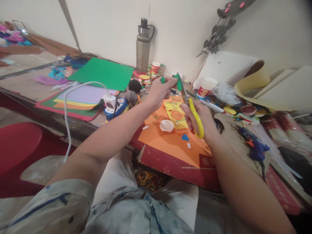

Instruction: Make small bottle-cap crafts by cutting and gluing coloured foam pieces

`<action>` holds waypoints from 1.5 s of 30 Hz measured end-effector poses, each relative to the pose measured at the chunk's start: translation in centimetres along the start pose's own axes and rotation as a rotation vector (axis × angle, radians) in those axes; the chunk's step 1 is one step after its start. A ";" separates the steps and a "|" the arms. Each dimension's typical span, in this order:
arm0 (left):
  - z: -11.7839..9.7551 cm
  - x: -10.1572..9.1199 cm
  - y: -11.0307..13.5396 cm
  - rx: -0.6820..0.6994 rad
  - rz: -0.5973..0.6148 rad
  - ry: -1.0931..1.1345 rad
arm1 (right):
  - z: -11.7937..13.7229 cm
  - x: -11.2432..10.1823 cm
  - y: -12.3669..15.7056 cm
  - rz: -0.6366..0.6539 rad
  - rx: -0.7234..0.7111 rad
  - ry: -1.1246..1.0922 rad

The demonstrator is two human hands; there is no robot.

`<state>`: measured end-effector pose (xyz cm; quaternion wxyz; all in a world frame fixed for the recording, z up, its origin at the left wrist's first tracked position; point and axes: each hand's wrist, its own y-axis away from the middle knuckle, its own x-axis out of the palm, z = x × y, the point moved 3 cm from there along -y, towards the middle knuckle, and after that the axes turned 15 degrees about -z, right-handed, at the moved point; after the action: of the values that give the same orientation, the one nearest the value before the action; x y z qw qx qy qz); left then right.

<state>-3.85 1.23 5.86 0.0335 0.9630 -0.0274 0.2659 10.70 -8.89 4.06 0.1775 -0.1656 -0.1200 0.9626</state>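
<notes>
Between the fingertips of my left hand (158, 91), a small piece of green paper (179, 84) is pinched. A green bit also shows above the fingers of that hand. My right hand (198, 117) grips a pair of scissors (195, 118) by the yellow handles, and the metal blades lie against the green paper. Below the hands is a sheet of orange paper (168, 148) with cut yellow paper (181, 122) on it. A small round white lid (166, 125) and a blue paper heart (185, 137) lie on the orange sheet too.
A grey water bottle (143, 48) stands by the wall. Coloured paper sheets (102, 73) and a power strip (118, 109) with a white cable are at left. Paper cups (206, 87) and a blue glue gun (254, 143) are at right. A red stool (21, 146) stands left.
</notes>
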 end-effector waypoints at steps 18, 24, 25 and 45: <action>-0.2 0.1 -0.1 0.031 0.002 -0.033 | -0.6 0.6 -0.2 -0.049 0.016 -0.038; 0.4 0.2 0.1 -0.023 0.032 -0.007 | -1.6 0.6 -0.8 -0.094 0.008 -0.135; 0.5 0.2 0.0 -0.032 0.027 -0.004 | -1.6 0.6 -0.8 -0.096 -0.002 -0.133; 0.6 -0.2 -0.6 -0.045 -0.016 0.081 | -0.9 0.0 -0.6 -0.019 -0.091 -0.008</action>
<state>-3.67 1.83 5.26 0.0583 0.9507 -0.0241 0.3036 11.24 -8.24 3.38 0.1785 -0.1687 -0.1656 0.9551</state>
